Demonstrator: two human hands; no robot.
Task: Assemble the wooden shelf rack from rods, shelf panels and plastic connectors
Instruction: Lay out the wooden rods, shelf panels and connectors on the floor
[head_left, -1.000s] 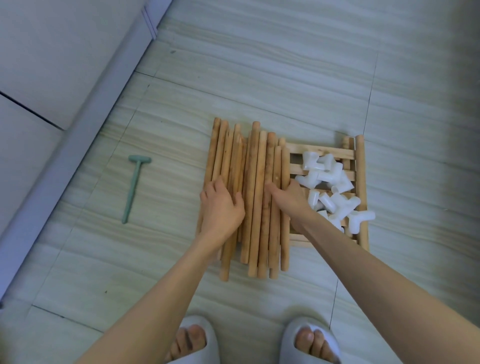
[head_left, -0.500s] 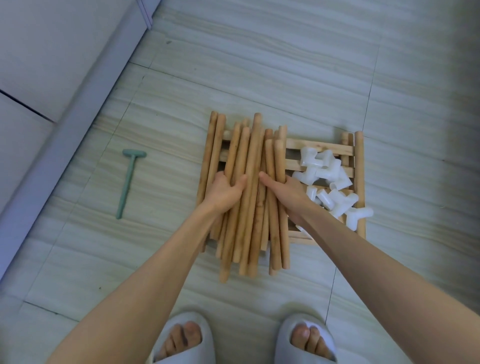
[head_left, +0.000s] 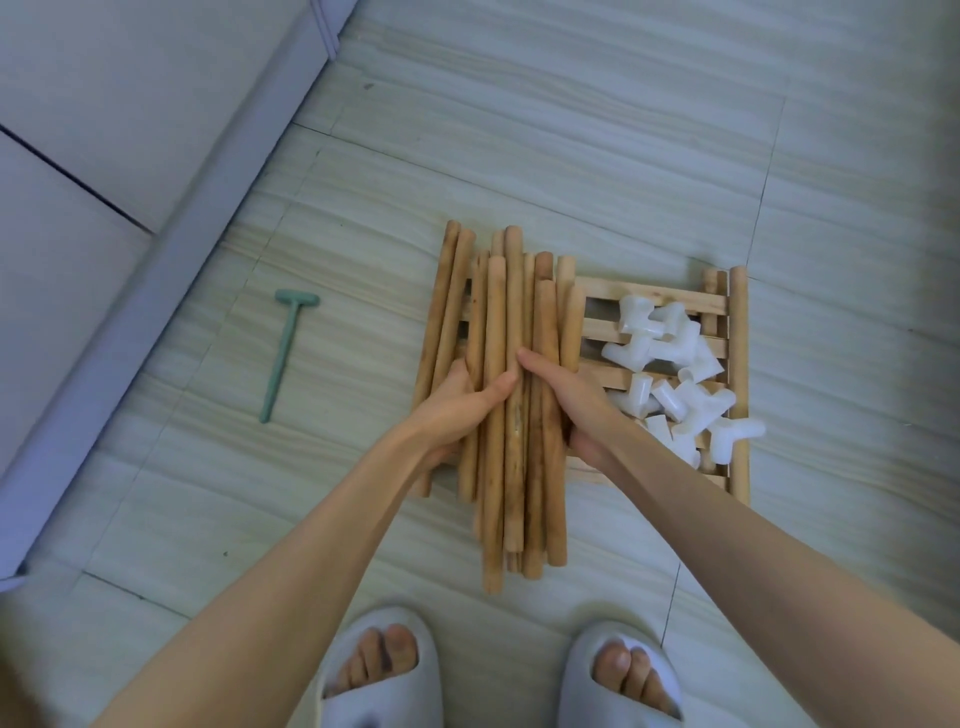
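Both hands have closed in from either side since a second ago, and the rods, then lying flat in a loose row, are now gathered into a tight sheaf lifted at the near end.

Nearest me, two feet in pale open-toed slippers (head_left: 382, 670) stand on the tiled floor (head_left: 571, 130), toes pointing at the work. Above them the bundle of wooden rods (head_left: 511, 415) runs away from the person; I count roughly a dozen, though the ones underneath are hidden, so I cannot give an exact number. The left hand (head_left: 457, 410) wraps the bundle's left flank, thumb laid across the top and fingers curled beneath. The right hand (head_left: 569, 405) clasps the right flank the same way, its thumb meeting the other near the middle. Two rods at the far left lie outside the grip.

Just to the right, touching the bundle, sits the slatted shelf panel (head_left: 675, 304) flat on the floor (it looks like a stack, but I cannot count the layers). On it is a heap of white plastic connectors (head_left: 680, 374), about ten visible.

Well apart on the left lies one green T-shaped tool (head_left: 284, 353), and beyond that a pale wall base (head_left: 156, 280).
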